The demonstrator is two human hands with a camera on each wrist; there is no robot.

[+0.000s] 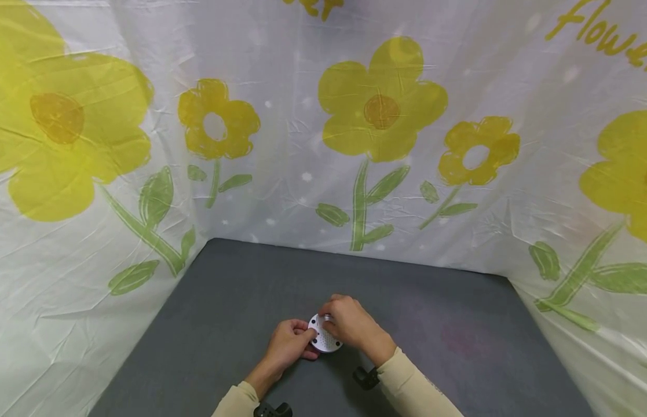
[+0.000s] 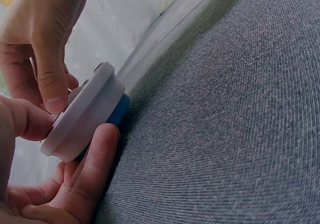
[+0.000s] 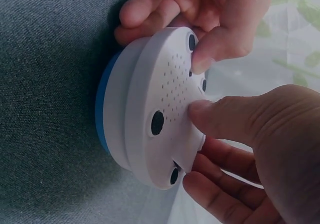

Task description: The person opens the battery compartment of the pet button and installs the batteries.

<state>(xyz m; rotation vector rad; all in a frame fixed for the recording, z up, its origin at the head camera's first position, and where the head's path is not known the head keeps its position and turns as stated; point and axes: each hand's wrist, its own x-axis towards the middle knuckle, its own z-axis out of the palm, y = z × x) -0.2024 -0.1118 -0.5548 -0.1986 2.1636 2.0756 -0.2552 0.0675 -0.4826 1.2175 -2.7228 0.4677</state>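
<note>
Both hands meet at a round white device (image 1: 328, 341) with small holes and black round pads on its upper face. Its underside is blue, close over the grey cloth surface, as the left wrist view shows. My left hand (image 1: 288, 345) grips it by the left rim, thumb on the perforated face and fingers underneath. From the far right, my right hand (image 1: 353, 324) reaches over the face with bent fingers. Its thumb (image 3: 220, 116) presses near the holes, while the other fingers curl at the edge beside a notch (image 3: 177, 164). Those fingers partly hide that side.
A dark grey cloth-covered table (image 1: 240, 278) lies under the hands. White curtains (image 1: 281, 191) printed with yellow flowers hang along its back and both sides. Black wrist straps (image 1: 366, 377) sit by the light sleeves.
</note>
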